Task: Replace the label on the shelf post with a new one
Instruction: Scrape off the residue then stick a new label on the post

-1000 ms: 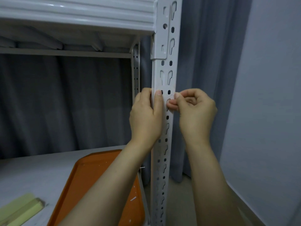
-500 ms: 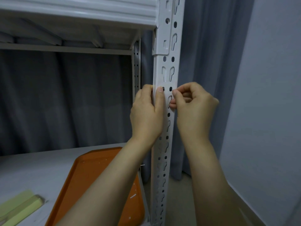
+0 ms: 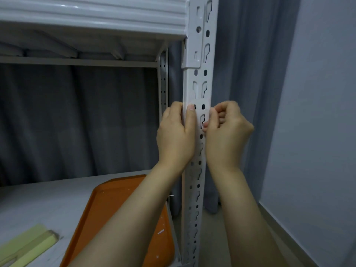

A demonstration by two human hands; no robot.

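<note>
- Left hand grips the shelf post from its left side, fingers curled round the edge and the thumb pressed flat on the front face.
- Right hand is curled tight at the post's right side, its thumb and fingertips pinching the right edge of the label.
- Label: a pale rectangle lying on the post's front face between the two hands, just below a pair of keyhole slots. The post's holes show dark through it.
- Upper shelf meets the post above the hands at a white bracket.
- Lower shelf board carries an orange tray under the left forearm, with small white scraps on it.
- Yellow-green strips lie on the board, left of the tray.
- Grey curtain hangs behind the shelving.
</note>
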